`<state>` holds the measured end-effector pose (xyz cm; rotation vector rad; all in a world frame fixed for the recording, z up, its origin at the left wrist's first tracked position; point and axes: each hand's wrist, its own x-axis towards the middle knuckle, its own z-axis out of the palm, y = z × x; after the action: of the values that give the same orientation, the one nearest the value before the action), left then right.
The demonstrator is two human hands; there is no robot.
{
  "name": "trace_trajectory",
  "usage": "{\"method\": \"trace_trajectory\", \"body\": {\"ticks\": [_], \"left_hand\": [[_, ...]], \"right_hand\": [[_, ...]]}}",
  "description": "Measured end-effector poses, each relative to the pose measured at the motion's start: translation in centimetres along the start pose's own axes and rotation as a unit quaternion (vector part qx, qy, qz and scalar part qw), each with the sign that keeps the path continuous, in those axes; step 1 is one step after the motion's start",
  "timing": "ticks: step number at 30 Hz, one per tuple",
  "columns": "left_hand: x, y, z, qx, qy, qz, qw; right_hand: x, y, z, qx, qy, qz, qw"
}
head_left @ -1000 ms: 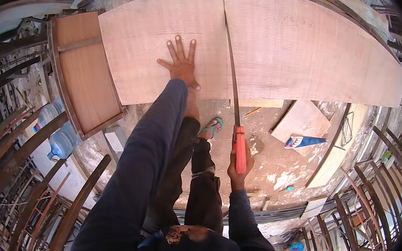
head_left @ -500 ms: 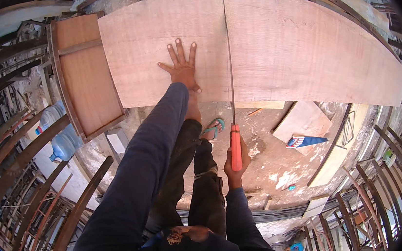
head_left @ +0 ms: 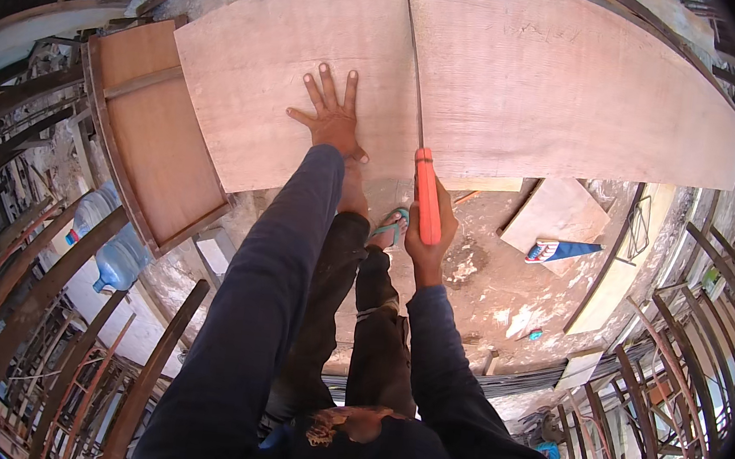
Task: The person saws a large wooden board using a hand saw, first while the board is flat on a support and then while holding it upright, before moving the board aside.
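A wide sheet of pale reddish plywood [head_left: 569,98] spans the view in front of me. My left hand [head_left: 334,123] presses flat on its left part, fingers spread. My right hand [head_left: 433,232] is wrapped round the orange-red handle of a hand saw [head_left: 426,195], at the sheet's near edge. From the handle the narrow line of the blade runs away from me along a dark line across the sheet; how deep the blade sits in the wood I cannot tell.
Left of the sheet stands a framed wooden panel [head_left: 144,98], with a large blue water bottle [head_left: 117,266] below it. On the floor at right lie a board offcut [head_left: 557,214], a blue tool with a red-and-white handle [head_left: 562,252] and a long pale plank [head_left: 607,291]. My sandalled foot [head_left: 390,229] is beneath.
My right hand has pushed the saw forward, away from me, so its handle now reaches the sheet's near edge. My left hand stays flat in nearly the same spot.
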<state>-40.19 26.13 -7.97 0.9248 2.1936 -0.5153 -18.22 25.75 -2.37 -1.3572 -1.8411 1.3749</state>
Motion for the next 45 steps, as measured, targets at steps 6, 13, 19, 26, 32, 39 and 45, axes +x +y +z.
{"method": "trace_trajectory", "body": {"ticks": [6,13,19,26,32,39,45], "left_hand": [[0.1,0.7,-0.6,-0.008,-0.006,0.017,1.0],[0.1,1.5,0.0,0.004,0.01,0.023,1.0],[0.2,0.1,-0.5,0.021,-0.021,-0.004,1.0],[0.3,1.7,0.0,0.01,0.01,0.029,0.999],[0.0,0.1,-0.3,0.004,-0.01,0.005,1.0],[0.3,2.1,-0.1,0.007,0.01,0.027,1.0],[0.1,0.0,0.2,0.004,0.006,0.006,1.0]], "right_hand": [[2.9,0.8,0.2,-0.01,0.026,-0.055,0.998],[12.3,-0.8,3.4,0.021,0.023,-0.055,0.998],[-0.9,1.3,-1.0,-0.013,-0.01,-0.036,0.999],[12.0,-0.2,2.3,0.044,-0.001,-0.02,0.999],[-1.9,1.0,-1.5,-0.02,-0.025,-0.013,0.999],[12.6,-0.3,3.6,0.041,0.041,-0.045,0.997],[-0.1,1.8,-0.8,-0.02,-0.012,-0.04,0.999]]}}
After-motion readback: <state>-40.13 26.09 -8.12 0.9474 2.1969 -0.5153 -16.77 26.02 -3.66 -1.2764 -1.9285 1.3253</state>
